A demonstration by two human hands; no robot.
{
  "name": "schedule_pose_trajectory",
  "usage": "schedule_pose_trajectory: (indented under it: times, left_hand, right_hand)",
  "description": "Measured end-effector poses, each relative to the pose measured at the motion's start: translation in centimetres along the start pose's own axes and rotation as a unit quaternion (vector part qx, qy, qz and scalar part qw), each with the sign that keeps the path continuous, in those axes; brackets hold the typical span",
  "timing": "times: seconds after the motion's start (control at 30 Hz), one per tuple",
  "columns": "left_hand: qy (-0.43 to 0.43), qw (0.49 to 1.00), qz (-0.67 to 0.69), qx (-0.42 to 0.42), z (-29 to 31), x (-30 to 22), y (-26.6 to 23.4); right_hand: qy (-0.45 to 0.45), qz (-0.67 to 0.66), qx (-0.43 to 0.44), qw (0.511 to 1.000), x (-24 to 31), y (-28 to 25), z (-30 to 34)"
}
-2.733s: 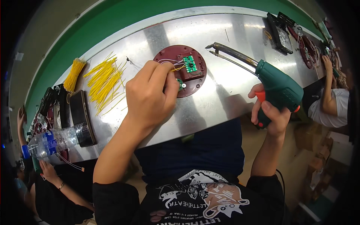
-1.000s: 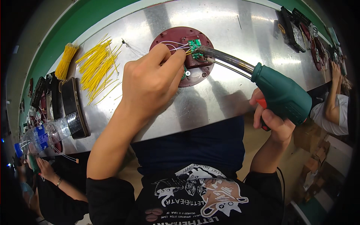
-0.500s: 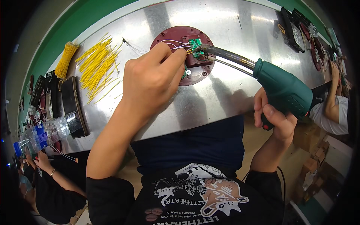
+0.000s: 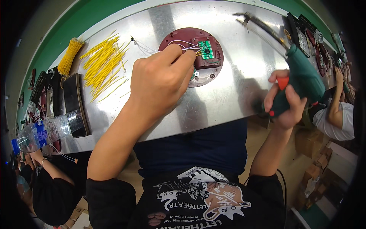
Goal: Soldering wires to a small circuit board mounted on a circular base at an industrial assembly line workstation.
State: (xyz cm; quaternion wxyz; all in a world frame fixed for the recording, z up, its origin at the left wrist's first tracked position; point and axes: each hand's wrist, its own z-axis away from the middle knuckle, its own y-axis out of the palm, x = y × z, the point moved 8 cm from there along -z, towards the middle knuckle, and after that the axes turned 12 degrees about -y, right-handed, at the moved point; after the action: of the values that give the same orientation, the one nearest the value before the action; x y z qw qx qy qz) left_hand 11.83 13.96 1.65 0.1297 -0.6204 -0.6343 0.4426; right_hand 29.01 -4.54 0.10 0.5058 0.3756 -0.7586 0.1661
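My left hand (image 4: 162, 76) is closed in a pinch over the dark red round housing (image 4: 215, 70). Short yellow wires (image 4: 198, 53) run from its fingertips to the green circuit board (image 4: 207, 49), which sits on a raised block of the housing. White wires (image 4: 179, 41) loop behind these fingers to the board. In my right hand (image 4: 289, 108) is a dark green soldering gun (image 4: 305, 70) with a red trigger. Its long metal tip (image 4: 248, 17) points to the far side, up and to the right of the housing, apart from the board.
Loose yellow wires (image 4: 102, 66) lie left of the housing, beside a yellow wire bundle (image 4: 70, 57). A phone (image 4: 74, 99) and a plastic bottle (image 4: 44, 131) are at the left. Dark parts (image 4: 297, 34) crowd the far right. Co-workers' arms (image 4: 335, 108) show at both sides.
The soldering gun's tip has lifted off the circuit board and swung away to the far right. My left hand and the housing have shifted slightly right in the picture.
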Motion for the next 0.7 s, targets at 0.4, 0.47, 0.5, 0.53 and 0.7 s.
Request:
schedule_pose_trajectory:
  times: [0.4,0.47,0.5,0.53,0.7]
  left_hand:
    - [-0.015,1.000,-0.025,0.007,0.1,0.2,-0.1]
    - [-0.018,0.999,-0.029,0.009,0.1,0.2,-0.1]
    - [-0.022,0.999,-0.027,0.004,0.0,0.3,-0.2]
    - [-0.025,0.999,-0.025,-0.001,0.0,0.3,-0.2]
    - [-0.045,0.999,-0.026,0.006,-0.2,0.4,-1.1]
  right_hand:
    - [0.030,0.042,-0.080,0.995,-1.4,0.1,-0.7]
    - [0.029,0.040,-0.084,0.995,-1.3,0.0,-0.7]
    - [0.031,0.039,-0.089,0.995,-1.3,-0.1,-0.7]
    - [0.033,0.037,-0.094,0.994,-1.2,-0.1,-0.7]
    - [0.037,0.035,-0.091,0.995,-1.4,-0.4,-0.5]
